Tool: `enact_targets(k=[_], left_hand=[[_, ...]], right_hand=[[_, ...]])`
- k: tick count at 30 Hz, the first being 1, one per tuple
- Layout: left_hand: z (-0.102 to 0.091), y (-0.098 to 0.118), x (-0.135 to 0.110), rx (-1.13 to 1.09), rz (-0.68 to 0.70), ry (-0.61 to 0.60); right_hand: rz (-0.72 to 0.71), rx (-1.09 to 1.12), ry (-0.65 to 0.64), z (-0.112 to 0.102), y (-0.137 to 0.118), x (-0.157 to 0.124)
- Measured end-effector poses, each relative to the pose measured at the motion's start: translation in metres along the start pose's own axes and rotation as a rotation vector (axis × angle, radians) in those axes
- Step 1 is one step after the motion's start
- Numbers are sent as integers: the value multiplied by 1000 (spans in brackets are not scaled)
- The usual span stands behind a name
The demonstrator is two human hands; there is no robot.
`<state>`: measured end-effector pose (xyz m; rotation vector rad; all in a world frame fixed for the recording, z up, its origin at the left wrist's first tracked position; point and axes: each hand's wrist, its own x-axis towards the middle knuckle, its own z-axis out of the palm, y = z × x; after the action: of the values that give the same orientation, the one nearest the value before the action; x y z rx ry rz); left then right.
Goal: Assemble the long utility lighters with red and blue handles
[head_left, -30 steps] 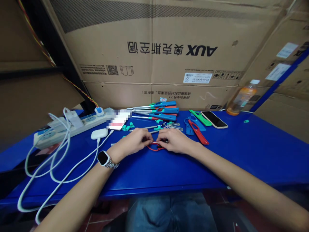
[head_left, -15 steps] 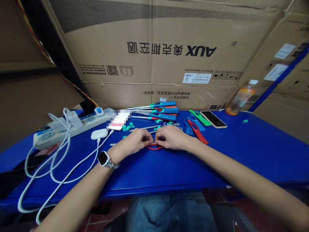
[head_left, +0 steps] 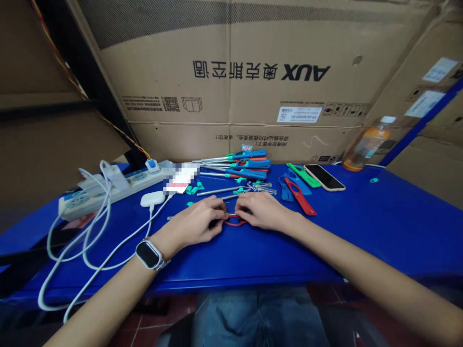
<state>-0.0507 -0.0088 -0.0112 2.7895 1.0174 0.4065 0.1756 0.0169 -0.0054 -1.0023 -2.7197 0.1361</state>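
Note:
A red lighter handle shell [head_left: 236,223] lies low over the blue table between my hands, with a small pale part along its upper side. My left hand [head_left: 200,221] is closed, thumb and fingers bent at the shell's left end. At the right end, my right hand [head_left: 261,211] pinches the shell; its fingertips are partly hidden. Just beyond the hands lie metal lighter tubes [head_left: 211,191], clear parts with thin wires [head_left: 266,188] and small green pieces [head_left: 192,190]. Assembled blue and red long-neck lighters [head_left: 249,168] are piled behind these.
Loose blue, green and red handle shells [head_left: 300,196] lie right of my hands, near a phone [head_left: 324,177] and a bottle of orange drink [head_left: 367,147]. A power strip [head_left: 108,193] and white cables [head_left: 104,231] occupy the left. Cardboard [head_left: 227,91] stands behind the table [head_left: 253,260].
My left hand has turned slightly, and its fingers sit a little differently at the shell's left end. More of the red shell shows now. The whole view has shifted a little.

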Motion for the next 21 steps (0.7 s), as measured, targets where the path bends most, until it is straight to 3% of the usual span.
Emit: enact_targets(k=[11,17,21], left_hand=[[-2,-11,-4,-103,-16,14],[-8,-15,-7,-252,-195,66],[-9,-17,-7,-242,-175,37]], right_hand=[[2,-35,27,2,0,-4],[23,-39,25,1,1,-6],[31,-44,21,0,2,-7]])
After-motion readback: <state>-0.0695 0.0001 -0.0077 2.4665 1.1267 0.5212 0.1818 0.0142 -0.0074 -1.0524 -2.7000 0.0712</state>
